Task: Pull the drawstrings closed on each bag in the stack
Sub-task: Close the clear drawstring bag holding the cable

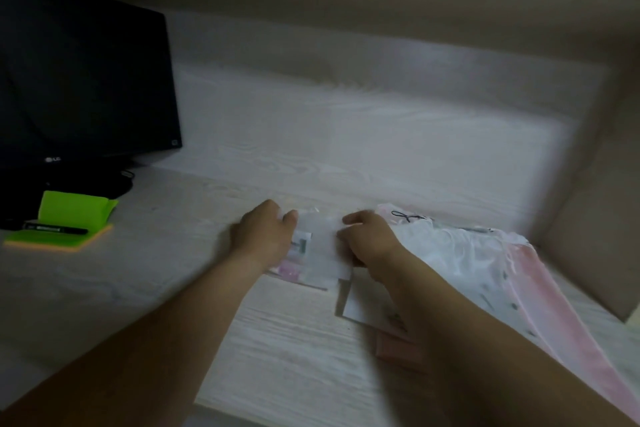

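Pale wood desk (311, 149) by a black monitor (86, 80); both hands (265, 236) (370, 241) pinch a translucent bag (322, 253).

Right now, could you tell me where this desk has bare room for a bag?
Bare desk lies beyond the left hand and right hand to the back wall, also between the green sticky notes and left hand. Crowded: the small white bag they hold, the pile of bags right of it.

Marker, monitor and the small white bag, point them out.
marker (57, 228), head view, middle of its black barrel.
monitor (86, 80), head view, centre of its dark screen.
small white bag (322, 244), head view, its bare middle part.
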Tool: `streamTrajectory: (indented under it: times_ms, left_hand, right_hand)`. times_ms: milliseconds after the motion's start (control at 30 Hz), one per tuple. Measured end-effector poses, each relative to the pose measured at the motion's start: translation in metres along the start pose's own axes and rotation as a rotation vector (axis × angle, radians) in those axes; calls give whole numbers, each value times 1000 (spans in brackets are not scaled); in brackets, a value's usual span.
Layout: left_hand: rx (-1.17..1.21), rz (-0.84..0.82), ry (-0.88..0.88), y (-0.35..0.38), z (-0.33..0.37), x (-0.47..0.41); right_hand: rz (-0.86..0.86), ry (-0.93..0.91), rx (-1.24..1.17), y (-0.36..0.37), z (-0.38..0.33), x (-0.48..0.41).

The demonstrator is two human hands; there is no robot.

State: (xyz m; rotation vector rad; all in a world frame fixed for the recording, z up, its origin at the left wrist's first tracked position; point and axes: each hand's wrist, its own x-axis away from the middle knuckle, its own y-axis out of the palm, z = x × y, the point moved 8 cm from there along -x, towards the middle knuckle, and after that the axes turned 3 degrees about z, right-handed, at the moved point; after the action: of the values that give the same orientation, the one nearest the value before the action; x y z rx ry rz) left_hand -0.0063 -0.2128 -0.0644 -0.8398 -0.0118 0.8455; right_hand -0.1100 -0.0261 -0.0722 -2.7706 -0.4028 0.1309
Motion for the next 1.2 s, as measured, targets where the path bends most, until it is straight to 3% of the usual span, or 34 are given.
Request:
streamTrajectory:
  times_ms: [67,133,233,300,367,400,500,600,733,900,1033,1200]
  left_hand:
    - [267,115,85,-14,10,-1]
    - [258,170,122,-23,12,-7]
    - [-156,-92,85,2,-3,-10]
    - [-348,-102,197,10,0,-2]
    - [-308,-71,436,16,21,14]
    - [-296,-153,516,27,26,21]
    - [-443,-418,518,58,15,33]
    - [-436,-354,468,52,23,30]
    - [-259,-100,534,37,82,35]
    - [-211,-250,343,77,116,35]
    - [-262,-374,205,117,110,32]
    - [-98,-134,285,114,118,33]
  right_hand:
    - [82,-97,-61,-2,-9,2]
    - [136,-196,8,0,-17,1]
    - [68,-142,452,14,-9,7]
    - [84,-195,717,18,-10,18]
    - [91,-319,758,25,-20,30]
    - [50,-350,777,32,-19,33]
    - [-112,-312,884,49,-5,36]
    - [-106,-318,738,34,-16,37]
    - [92,-366,564,-28,-36,27]
    - [283,-171,624,-129,1,13]
    - [239,-4,557,-157,45,3]
    - [203,-23,391,-159,61,1]
